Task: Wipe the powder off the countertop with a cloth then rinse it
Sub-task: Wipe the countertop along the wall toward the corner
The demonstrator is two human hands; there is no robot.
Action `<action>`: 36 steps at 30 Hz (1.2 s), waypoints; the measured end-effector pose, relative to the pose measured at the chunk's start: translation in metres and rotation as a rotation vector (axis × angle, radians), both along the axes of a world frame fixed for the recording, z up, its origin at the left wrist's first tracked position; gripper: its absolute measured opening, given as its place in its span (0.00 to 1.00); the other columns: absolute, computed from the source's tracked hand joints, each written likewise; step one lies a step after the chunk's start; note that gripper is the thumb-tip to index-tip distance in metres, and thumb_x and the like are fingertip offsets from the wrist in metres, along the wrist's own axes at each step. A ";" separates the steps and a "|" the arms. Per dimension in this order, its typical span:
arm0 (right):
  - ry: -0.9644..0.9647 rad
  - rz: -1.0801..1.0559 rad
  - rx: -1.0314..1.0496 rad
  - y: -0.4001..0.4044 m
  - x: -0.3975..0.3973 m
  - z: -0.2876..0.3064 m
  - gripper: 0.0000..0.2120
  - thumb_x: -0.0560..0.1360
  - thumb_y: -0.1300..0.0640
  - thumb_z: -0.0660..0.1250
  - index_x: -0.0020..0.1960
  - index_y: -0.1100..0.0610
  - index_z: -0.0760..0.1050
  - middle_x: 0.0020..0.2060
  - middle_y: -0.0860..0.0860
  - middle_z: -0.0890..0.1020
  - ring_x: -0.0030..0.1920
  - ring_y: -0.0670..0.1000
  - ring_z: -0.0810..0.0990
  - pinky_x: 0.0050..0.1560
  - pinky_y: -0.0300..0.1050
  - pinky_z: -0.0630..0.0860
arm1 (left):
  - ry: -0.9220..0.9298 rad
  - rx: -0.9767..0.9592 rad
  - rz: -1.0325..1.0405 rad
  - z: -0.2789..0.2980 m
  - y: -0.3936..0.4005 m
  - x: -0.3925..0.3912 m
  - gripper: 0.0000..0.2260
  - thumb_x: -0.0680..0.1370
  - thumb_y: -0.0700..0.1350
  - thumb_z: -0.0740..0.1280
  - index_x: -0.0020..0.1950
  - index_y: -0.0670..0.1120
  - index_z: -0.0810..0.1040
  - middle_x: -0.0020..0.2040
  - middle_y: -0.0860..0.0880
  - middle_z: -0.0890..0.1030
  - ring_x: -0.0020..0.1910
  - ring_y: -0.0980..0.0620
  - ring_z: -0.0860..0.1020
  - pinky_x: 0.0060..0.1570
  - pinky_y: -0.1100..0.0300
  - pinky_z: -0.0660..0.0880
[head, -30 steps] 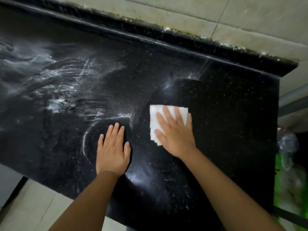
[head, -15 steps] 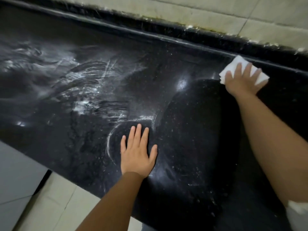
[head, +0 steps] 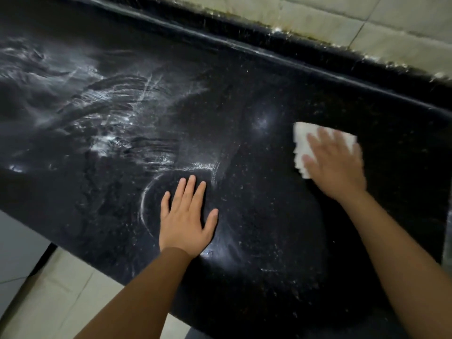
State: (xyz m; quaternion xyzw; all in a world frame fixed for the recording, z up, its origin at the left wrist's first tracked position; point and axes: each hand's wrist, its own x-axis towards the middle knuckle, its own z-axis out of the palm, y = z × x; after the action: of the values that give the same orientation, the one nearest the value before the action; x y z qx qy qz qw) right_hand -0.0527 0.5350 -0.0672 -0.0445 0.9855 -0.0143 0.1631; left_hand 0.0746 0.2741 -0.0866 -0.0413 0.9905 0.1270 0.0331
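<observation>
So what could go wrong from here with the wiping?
The left hand rests flat on the countertop beside a powder arc, so it may smear residue back. The cloth under the right hand works the cleaner right side, while the thick powder on the left could get missed. Strokes toward the front edge may drop powder on the floor.

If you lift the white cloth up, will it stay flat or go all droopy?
Probably droopy: the cloth is thin folded layers, with loose edges showing beside the right hand. It looks light. It likely slides easily on the smooth countertop.
</observation>
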 end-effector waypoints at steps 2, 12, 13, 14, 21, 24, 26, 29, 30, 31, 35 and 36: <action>0.029 -0.233 -0.008 0.041 -0.012 0.005 0.26 0.80 0.43 0.44 0.76 0.49 0.48 0.76 0.48 0.47 0.75 0.53 0.45 0.72 0.60 0.44 | 0.010 0.001 -0.002 -0.001 0.001 0.000 0.30 0.75 0.59 0.50 0.69 0.43 0.68 0.70 0.49 0.57 0.70 0.50 0.56 0.67 0.52 0.44; 0.030 -0.315 -0.068 -0.042 -0.118 0.000 0.26 0.80 0.43 0.42 0.76 0.47 0.42 0.76 0.48 0.42 0.75 0.56 0.40 0.70 0.65 0.37 | 0.010 -0.044 -0.020 -0.004 0.000 -0.001 0.27 0.74 0.57 0.53 0.66 0.42 0.71 0.68 0.44 0.69 0.69 0.50 0.57 0.65 0.50 0.49; 0.017 -0.240 -0.078 -0.063 -0.118 -0.001 0.26 0.80 0.43 0.42 0.76 0.47 0.42 0.76 0.48 0.42 0.75 0.56 0.40 0.70 0.64 0.37 | 0.019 -0.039 -0.018 -0.004 0.000 -0.001 0.27 0.75 0.57 0.53 0.66 0.42 0.71 0.69 0.45 0.67 0.70 0.51 0.56 0.65 0.50 0.48; 0.005 -0.163 -0.090 -0.082 -0.117 -0.001 0.26 0.80 0.42 0.42 0.76 0.47 0.42 0.76 0.47 0.41 0.75 0.56 0.39 0.70 0.64 0.36 | 0.026 -0.031 -0.016 -0.005 0.000 -0.001 0.27 0.75 0.57 0.53 0.67 0.42 0.71 0.69 0.47 0.64 0.70 0.53 0.55 0.66 0.50 0.48; -0.034 0.328 -0.150 -0.132 -0.053 -0.004 0.25 0.80 0.43 0.44 0.76 0.46 0.45 0.76 0.47 0.43 0.75 0.53 0.39 0.71 0.61 0.36 | 0.015 0.002 0.022 0.000 0.001 -0.001 0.32 0.73 0.61 0.46 0.72 0.45 0.64 0.70 0.53 0.52 0.71 0.55 0.50 0.68 0.55 0.39; 0.065 0.512 -0.184 -0.093 0.020 -0.011 0.26 0.77 0.43 0.50 0.71 0.52 0.64 0.72 0.53 0.64 0.72 0.60 0.61 0.68 0.65 0.51 | -0.005 0.001 0.033 0.003 0.002 0.001 0.34 0.72 0.63 0.43 0.73 0.47 0.61 0.70 0.54 0.49 0.71 0.56 0.46 0.68 0.57 0.36; 0.100 0.529 -0.118 -0.054 0.063 -0.015 0.25 0.77 0.42 0.46 0.67 0.52 0.70 0.65 0.54 0.74 0.66 0.60 0.70 0.64 0.62 0.60 | -0.012 0.007 0.038 0.004 0.003 0.001 0.35 0.71 0.63 0.42 0.73 0.47 0.59 0.71 0.54 0.48 0.71 0.57 0.44 0.67 0.59 0.33; 0.027 0.423 -0.014 0.003 0.092 -0.009 0.28 0.79 0.40 0.35 0.68 0.50 0.64 0.65 0.53 0.74 0.67 0.57 0.64 0.64 0.58 0.56 | -0.006 0.030 0.046 0.004 0.003 0.001 0.35 0.71 0.63 0.43 0.73 0.46 0.60 0.73 0.51 0.51 0.71 0.57 0.44 0.67 0.60 0.33; 0.021 0.358 -0.002 0.014 0.087 -0.005 0.31 0.78 0.39 0.34 0.69 0.50 0.64 0.67 0.53 0.72 0.69 0.56 0.64 0.67 0.58 0.56 | -0.005 0.034 0.049 0.004 0.004 0.000 0.35 0.71 0.63 0.43 0.73 0.46 0.60 0.74 0.50 0.53 0.71 0.57 0.44 0.67 0.60 0.33; -0.002 0.286 0.001 0.019 0.076 0.000 0.33 0.76 0.37 0.33 0.72 0.49 0.61 0.71 0.51 0.67 0.72 0.56 0.60 0.69 0.60 0.53 | -0.006 0.038 0.050 0.004 0.004 0.000 0.35 0.71 0.63 0.43 0.73 0.47 0.60 0.75 0.49 0.55 0.71 0.58 0.44 0.68 0.59 0.34; -0.002 0.009 0.012 -0.012 0.011 -0.003 0.27 0.79 0.42 0.41 0.76 0.48 0.45 0.76 0.48 0.44 0.75 0.54 0.41 0.71 0.61 0.40 | 0.001 0.050 0.052 0.002 0.003 0.001 0.35 0.71 0.63 0.43 0.73 0.47 0.60 0.75 0.49 0.55 0.70 0.59 0.44 0.69 0.57 0.36; 0.016 0.030 0.004 -0.031 -0.001 -0.004 0.26 0.80 0.44 0.43 0.76 0.48 0.44 0.76 0.49 0.44 0.75 0.55 0.41 0.71 0.63 0.40 | 0.002 0.047 0.053 0.002 0.003 0.002 0.35 0.71 0.63 0.43 0.73 0.47 0.60 0.75 0.49 0.55 0.70 0.60 0.44 0.69 0.57 0.36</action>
State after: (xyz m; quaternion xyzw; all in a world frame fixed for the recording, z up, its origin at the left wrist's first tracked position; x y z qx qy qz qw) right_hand -0.0537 0.5037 -0.0712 -0.0593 0.9860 -0.0095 0.1557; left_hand 0.0762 0.2766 -0.0848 -0.0666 0.9858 0.1513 0.0296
